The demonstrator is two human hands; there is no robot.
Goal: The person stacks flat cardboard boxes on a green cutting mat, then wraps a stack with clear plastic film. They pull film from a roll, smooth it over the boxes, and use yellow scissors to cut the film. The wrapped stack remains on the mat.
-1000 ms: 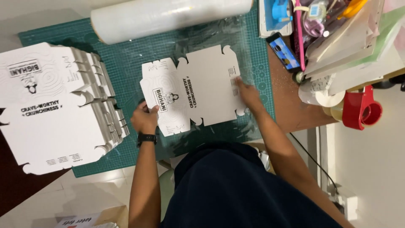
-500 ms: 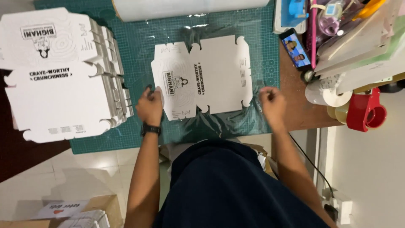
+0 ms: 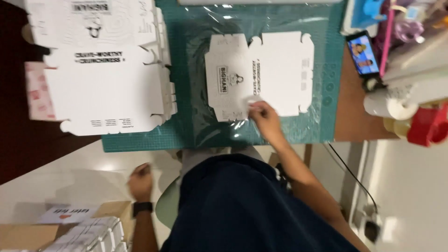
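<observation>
A flat white die-cut box blank (image 3: pixel 280 70) lies on clear plastic film (image 3: pixel 205 112) spread over a green cutting mat (image 3: pixel 322 121). My right hand (image 3: pixel 262 116) rests at the blank's near edge, its fingertips pinched on a small round white piece (image 3: pixel 252 101). My left hand (image 3: pixel 140 179), with a dark watch on the wrist, hangs below the table's edge at the lower left. It is blurred, its fingers are curled, and nothing shows in it. It is nearest to a brown carton (image 3: pixel 105 212).
A stack of larger flat white box blanks (image 3: pixel 102 88) covers the mat's left side. A phone (image 3: pixel 363 55), a white roll (image 3: pixel 387 105) and a red tape dispenser (image 3: pixel 427 126) crowd the right. A film roll (image 3: pixel 261 1) lies along the far edge.
My left hand has left the blank's left corner and dropped below the table toward the carton. My right hand has slid left from the blank's right corner to its near edge.
</observation>
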